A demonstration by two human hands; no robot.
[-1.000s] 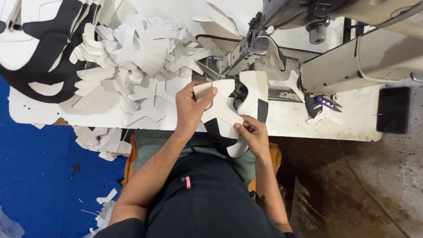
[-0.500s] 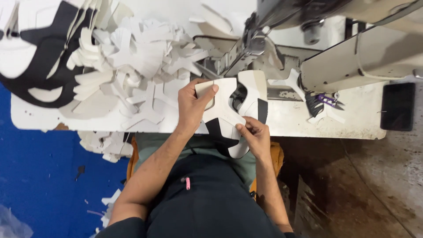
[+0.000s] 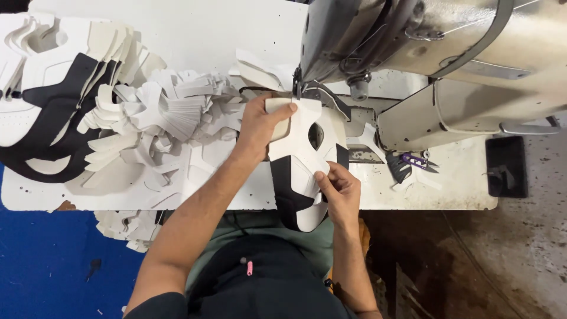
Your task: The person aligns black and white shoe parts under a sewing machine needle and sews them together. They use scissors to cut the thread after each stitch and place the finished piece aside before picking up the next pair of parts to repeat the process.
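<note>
A white and black shoe upper (image 3: 298,171) lies flat on the white sewing table (image 3: 195,35), its far end under the needle area of the grey sewing machine (image 3: 425,53). My left hand (image 3: 260,127) presses a small white cut piece onto the upper's far left corner, thumb on top. My right hand (image 3: 338,188) pinches the upper's near right edge, where it hangs over the table's front edge.
A heap of white cut pieces (image 3: 159,112) lies left of my hands. Stacked black and white uppers (image 3: 41,118) fill the far left. Purple thread snips (image 3: 416,160) rest right of the machine bed. Blue floor (image 3: 47,266) shows at lower left, with a black pedal (image 3: 507,166) at right.
The camera has moved closer and shifted. Both hands keep their hold on the upper, which has slid slightly toward the needle.
</note>
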